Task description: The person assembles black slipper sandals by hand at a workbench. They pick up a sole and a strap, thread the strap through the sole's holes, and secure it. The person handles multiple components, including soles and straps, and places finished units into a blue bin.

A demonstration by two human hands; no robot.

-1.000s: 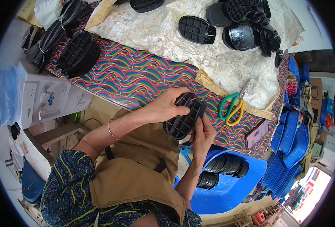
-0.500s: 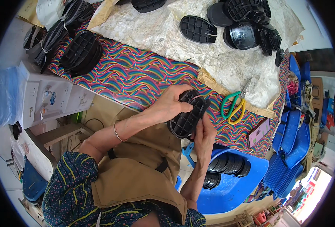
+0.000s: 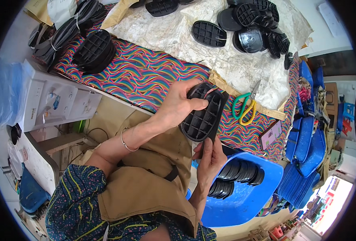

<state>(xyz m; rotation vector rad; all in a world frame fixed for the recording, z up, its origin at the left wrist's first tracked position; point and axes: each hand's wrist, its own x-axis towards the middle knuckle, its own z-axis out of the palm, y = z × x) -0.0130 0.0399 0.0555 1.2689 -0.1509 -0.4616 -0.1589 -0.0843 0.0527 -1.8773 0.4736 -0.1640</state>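
Note:
Over the table's near edge I hold a black rubber shoe heel (image 3: 202, 118), its gridded hollow side facing up. My left hand (image 3: 183, 100) grips its far left rim, with the thumb lying over the grid. My right hand (image 3: 211, 154) pinches the near end between thumb and fingers; some of those fingertips are hidden. Along the heel's right side runs a smooth black edge, and I cannot tell whether it belongs to a second piece. Just right of the heel lie scissors (image 3: 244, 108) with one green and one yellow handle.
A blue tub (image 3: 242, 209) beside my right arm holds rows of black pieces. Stacked heels (image 3: 93, 52) and bundled black strips (image 3: 67, 38) lie at left. More heels (image 3: 209, 33) rest on a white sheet (image 3: 158, 36). A phone (image 3: 271, 134) lies near the table's right edge.
The heel has turned its gridded side more fully toward me. My right hand has shifted down to its near end, while the left keeps its grip. The view has shifted slightly.

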